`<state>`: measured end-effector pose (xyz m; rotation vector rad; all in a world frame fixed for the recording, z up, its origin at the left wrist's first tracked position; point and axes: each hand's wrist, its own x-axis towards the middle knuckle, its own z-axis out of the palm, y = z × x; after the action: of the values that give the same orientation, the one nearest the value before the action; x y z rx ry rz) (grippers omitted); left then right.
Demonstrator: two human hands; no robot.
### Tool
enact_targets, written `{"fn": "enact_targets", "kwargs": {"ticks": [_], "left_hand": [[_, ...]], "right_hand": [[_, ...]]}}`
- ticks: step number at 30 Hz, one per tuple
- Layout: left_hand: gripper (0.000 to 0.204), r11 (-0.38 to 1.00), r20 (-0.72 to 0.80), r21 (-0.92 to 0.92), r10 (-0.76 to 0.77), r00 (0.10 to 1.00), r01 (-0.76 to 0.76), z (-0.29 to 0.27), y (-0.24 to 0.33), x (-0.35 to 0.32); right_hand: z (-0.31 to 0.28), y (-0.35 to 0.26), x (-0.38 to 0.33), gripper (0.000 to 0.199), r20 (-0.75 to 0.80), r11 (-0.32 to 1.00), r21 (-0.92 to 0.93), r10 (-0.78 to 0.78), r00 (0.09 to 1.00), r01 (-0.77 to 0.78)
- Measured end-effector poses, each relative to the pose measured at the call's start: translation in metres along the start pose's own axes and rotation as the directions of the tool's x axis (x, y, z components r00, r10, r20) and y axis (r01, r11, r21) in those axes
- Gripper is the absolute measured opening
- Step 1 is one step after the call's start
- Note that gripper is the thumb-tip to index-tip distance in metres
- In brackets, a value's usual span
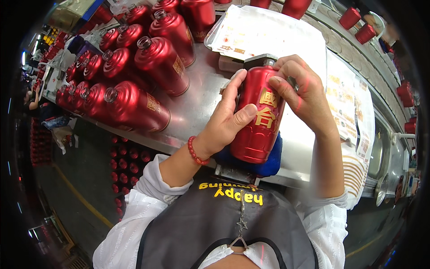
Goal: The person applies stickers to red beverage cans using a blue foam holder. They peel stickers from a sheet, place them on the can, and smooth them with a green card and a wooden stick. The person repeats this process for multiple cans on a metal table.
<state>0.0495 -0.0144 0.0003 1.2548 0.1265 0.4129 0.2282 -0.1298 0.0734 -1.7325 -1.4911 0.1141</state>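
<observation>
While my left hand (224, 121) clamps the red bottle (260, 121), my right hand's (300, 89) fingers pinch its neck, many open bottles (134, 67) waiting far left on the counter (197, 107).

Both forearms come up from the lower edge in white sleeves pushed back from the wrists. The left hand (226, 119) is wrapped around what it holds from the left, fingers stretched up along the far side, thumb laid across the front. A red bead bracelet sits on its wrist, below the grip. The right hand (300, 92) curls over the top, fingertips pinched above the left thumb.
</observation>
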Motion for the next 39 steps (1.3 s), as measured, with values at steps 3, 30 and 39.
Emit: {"fn": "enact_targets", "kwargs": {"ticks": [3,30,39], "left_hand": [[0.090,0.999,0.014,0.048,0.023,1.000,-0.024,-0.002,-0.001,0.000],[0.100,0.991,0.022,0.131,0.011,1.000,-0.014,0.002,0.007,-0.002],[0.096,0.995,-0.024,0.094,0.042,0.999,-0.040,0.004,0.006,0.000]], "right_hand": [[0.004,0.003,0.000,0.019,-0.027,1.000,0.009,-0.024,0.999,0.025],[0.003,0.001,0.002,0.018,-0.022,1.000,0.008,0.005,1.000,-0.005],[0.009,0.000,-0.026,0.032,-0.244,0.985,0.018,0.173,0.954,-0.174]]}}
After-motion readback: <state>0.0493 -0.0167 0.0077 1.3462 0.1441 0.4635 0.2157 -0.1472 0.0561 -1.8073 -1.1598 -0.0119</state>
